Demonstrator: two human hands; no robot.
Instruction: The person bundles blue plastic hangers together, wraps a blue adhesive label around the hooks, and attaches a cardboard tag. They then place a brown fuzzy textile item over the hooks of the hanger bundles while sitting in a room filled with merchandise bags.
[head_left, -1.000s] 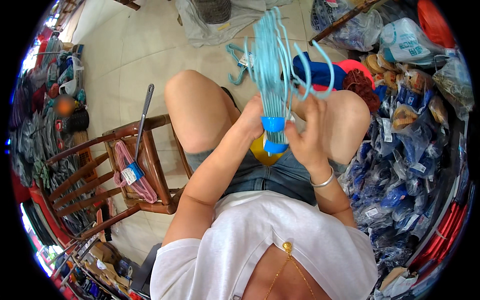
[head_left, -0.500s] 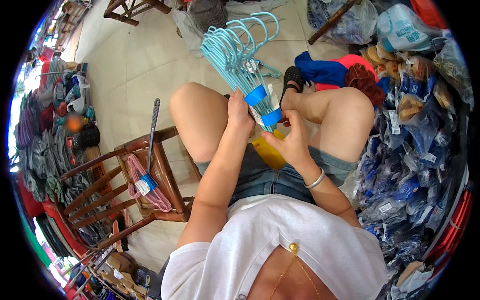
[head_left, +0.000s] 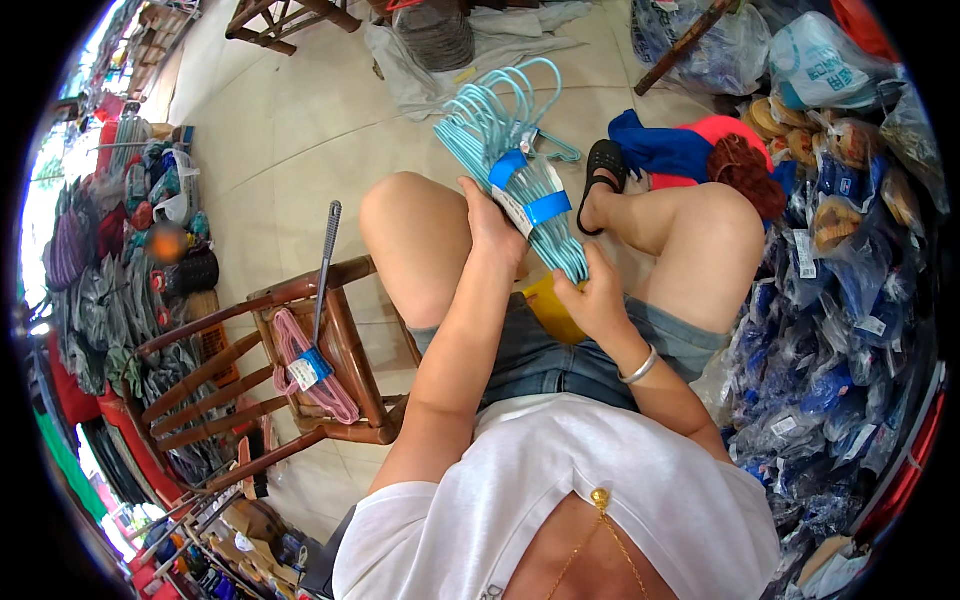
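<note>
A bundle of light blue clothes hangers (head_left: 470, 150) lies slanted over my lap, hooks pointing away from me. Blue bands and a white label (head_left: 511, 208) wrap its near half. My left hand (head_left: 494, 226) is closed around the bundle's left side, beside the label. At its near end, my right hand (head_left: 595, 292) grips the hanger ends from the right, thumb toward me; part of its fingers is hidden behind the bundle. Something yellow (head_left: 553, 310) shows on my lap under the hangers.
A bamboo chair (head_left: 340, 350) at my left bears a banded bundle of pink hangers (head_left: 308, 365) and a dark grey rod-like handle (head_left: 330, 250). Bagged goods (head_left: 810, 370) are piled at my right. Blue cloth (head_left: 655, 145) lies beyond my shoe. Hanging goods (head_left: 110, 290) line the far left.
The bundle has turned flatter, showing more of its banded side and label. My right hand has slid from beside the near band to the hangers' near end. The whole view has shifted slightly.
</note>
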